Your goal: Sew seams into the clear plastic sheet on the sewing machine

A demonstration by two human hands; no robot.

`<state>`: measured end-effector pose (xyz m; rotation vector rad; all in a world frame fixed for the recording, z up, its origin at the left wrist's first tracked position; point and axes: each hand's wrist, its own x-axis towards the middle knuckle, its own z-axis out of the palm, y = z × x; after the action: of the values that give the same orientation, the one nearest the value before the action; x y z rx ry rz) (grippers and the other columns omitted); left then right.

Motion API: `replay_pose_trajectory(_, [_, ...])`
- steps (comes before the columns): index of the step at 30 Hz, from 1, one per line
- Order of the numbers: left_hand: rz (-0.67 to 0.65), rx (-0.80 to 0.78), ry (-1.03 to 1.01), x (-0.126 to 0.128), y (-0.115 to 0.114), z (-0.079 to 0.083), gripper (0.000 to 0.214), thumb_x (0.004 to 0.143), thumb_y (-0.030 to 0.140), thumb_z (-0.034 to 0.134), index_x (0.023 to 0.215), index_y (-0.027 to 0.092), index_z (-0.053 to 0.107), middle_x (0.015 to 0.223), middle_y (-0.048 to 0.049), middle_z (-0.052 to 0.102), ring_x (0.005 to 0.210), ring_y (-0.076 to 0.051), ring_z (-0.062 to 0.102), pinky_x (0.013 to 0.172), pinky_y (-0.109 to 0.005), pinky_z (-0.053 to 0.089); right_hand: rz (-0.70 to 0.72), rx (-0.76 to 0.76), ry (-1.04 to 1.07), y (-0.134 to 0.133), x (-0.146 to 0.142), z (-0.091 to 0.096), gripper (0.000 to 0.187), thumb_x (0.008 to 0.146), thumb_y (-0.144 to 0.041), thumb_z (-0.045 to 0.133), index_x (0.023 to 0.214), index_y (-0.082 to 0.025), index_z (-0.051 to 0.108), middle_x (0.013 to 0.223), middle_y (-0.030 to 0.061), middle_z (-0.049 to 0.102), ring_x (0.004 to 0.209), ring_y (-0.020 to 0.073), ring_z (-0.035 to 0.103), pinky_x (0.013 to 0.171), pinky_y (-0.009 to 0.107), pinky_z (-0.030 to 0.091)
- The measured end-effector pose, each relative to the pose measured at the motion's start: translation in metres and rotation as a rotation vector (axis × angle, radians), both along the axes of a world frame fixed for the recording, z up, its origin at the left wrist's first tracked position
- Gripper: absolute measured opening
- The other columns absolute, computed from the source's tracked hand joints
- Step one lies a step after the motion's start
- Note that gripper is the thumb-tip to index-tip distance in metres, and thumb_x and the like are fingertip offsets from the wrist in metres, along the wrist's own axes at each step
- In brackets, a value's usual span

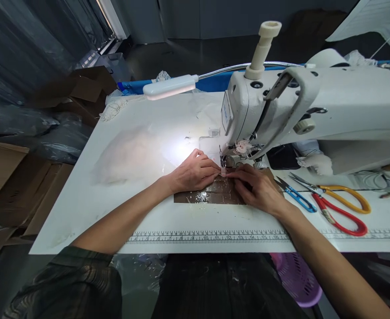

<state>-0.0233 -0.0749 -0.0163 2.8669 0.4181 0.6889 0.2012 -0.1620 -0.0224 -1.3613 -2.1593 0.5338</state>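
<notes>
A white sewing machine (244, 99) stands at the right, its presser foot and needle area (223, 161) lit by a lamp. Just left of the foot, my left hand (200, 172) is closed, fingertips pressed together and pointing at it. My right hand (256, 186) comes in from the other side with thumb and fingers curled in a pinch. Between the two sets of fingertips shows a small pale piece (224, 172), too small to name. Both hands rest over a patch of shiny brown tape (208, 196) on the white table (142, 199).
Blue thread snips (296, 195) and scissors (339, 201) with orange and red handles lie right of my right hand. A printed ruler (211, 238) runs along the front edge. The lamp (171, 87) hangs over the table. Cardboard boxes (82, 91) stand at left, a purple basket (298, 279) below.
</notes>
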Motion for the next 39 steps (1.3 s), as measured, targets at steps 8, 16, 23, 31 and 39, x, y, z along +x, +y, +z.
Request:
replay_pose_trajectory(8, [0.21, -0.415, -0.235, 0.004, -0.001, -0.003, 0.022, 0.095, 0.025, 0.047, 0.087, 0.015, 0.065, 0.082, -0.0043, 0.069, 0.072, -0.011, 0.063, 0.069, -0.029, 0.052, -0.029, 0.088, -0.285, 0.007, -0.004, -0.005, 0.04, 0.093, -0.03, 0.044, 0.13, -0.026, 0.059, 0.108, 0.0127, 0.06, 0.081, 0.0202, 0.06, 0.066, 0.032, 0.047])
replay_pose_trajectory(16, [0.182, -0.281, -0.282, 0.005, 0.0, -0.003, 0.015, 0.093, 0.022, 0.051, 0.087, 0.015, 0.063, 0.091, -0.0056, 0.069, 0.085, -0.014, 0.064, 0.079, -0.034, 0.05, -0.031, 0.086, -0.361, 0.002, -0.01, -0.003, 0.041, 0.092, -0.027, 0.042, 0.13, -0.026, 0.058, 0.104, 0.0124, 0.058, 0.084, 0.0219, 0.058, 0.066, 0.032, 0.047])
replay_pose_trajectory(23, [0.086, -0.087, -0.076, 0.002, -0.006, -0.001, 0.016, 0.092, 0.02, 0.049, 0.088, 0.02, 0.064, 0.097, -0.0024, 0.07, 0.081, -0.015, 0.061, 0.082, -0.038, 0.042, 0.005, 0.096, -0.265, -0.003, -0.006, -0.002, 0.038, 0.089, -0.022, 0.047, 0.123, -0.028, 0.064, 0.102, 0.0106, 0.057, 0.087, 0.021, 0.059, 0.075, 0.035, 0.05])
replay_pose_trajectory(31, [0.056, 0.078, 0.008, 0.003, -0.008, -0.005, 0.015, 0.092, 0.019, 0.048, 0.091, 0.02, 0.063, 0.102, -0.0029, 0.069, 0.08, -0.014, 0.059, 0.08, -0.036, 0.039, 0.021, 0.111, -0.251, -0.003, -0.007, -0.003, 0.034, 0.09, -0.023, 0.046, 0.117, -0.026, 0.068, 0.102, 0.0111, 0.058, 0.088, 0.0209, 0.059, 0.077, 0.035, 0.051])
replay_pose_trajectory(39, [0.018, 0.11, -0.034, 0.001, -0.009, -0.005, 0.012, 0.091, 0.018, 0.051, 0.09, 0.018, 0.062, 0.096, -0.0027, 0.07, 0.074, -0.013, 0.058, 0.072, -0.033, 0.043, 0.003, 0.088, -0.257, -0.003, -0.006, -0.004, 0.035, 0.089, -0.025, 0.049, 0.119, -0.028, 0.067, 0.103, 0.0106, 0.058, 0.087, 0.0208, 0.06, 0.075, 0.034, 0.05])
